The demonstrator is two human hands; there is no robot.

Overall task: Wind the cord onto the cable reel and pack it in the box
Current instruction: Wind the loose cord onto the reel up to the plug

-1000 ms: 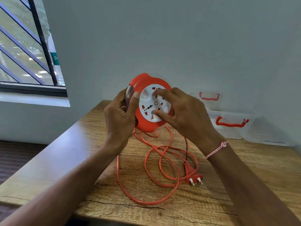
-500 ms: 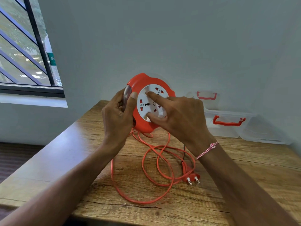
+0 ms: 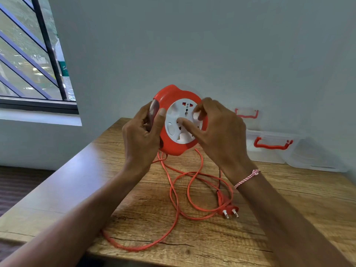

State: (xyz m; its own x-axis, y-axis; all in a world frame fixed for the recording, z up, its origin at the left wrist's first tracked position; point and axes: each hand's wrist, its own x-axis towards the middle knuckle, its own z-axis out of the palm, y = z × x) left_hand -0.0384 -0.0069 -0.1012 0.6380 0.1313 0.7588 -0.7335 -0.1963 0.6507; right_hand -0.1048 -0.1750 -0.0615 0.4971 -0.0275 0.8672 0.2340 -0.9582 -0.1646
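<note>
Cord (image 3: 174, 191) is going onto the cable reel (image 3: 183, 146) as I watch. Over the last second the white dial (image 3: 173, 120) on its front has turned, since the socket holes sit at a different angle than they did. The small loop that hung just under the housing is gone. I read that as slack being drawn in, so winding is under way but far from finished. Several long loops still lie on the table (image 3: 77, 189), one reaching its near edge, and the plug (image 3: 229, 210) seems not to have moved from beside my right forearm.

The reel is up in the air above the far half of the table, its face tilted toward me. My left hand (image 3: 142, 135) grips its left edge, thumb laid across the front rim and fingers wrapped behind. My right hand (image 3: 221, 135) has shifted around the dial. It now sits at the right side, fingers curled, one fingertip pressed near the hub and another hooked in a recess by the rim to crank it. Which finger is which, I cannot tell.

Further back on the right, against the wall, the clear box (image 3: 269, 151) with the red handle waits, nothing packed in it as far as I can see.
</note>
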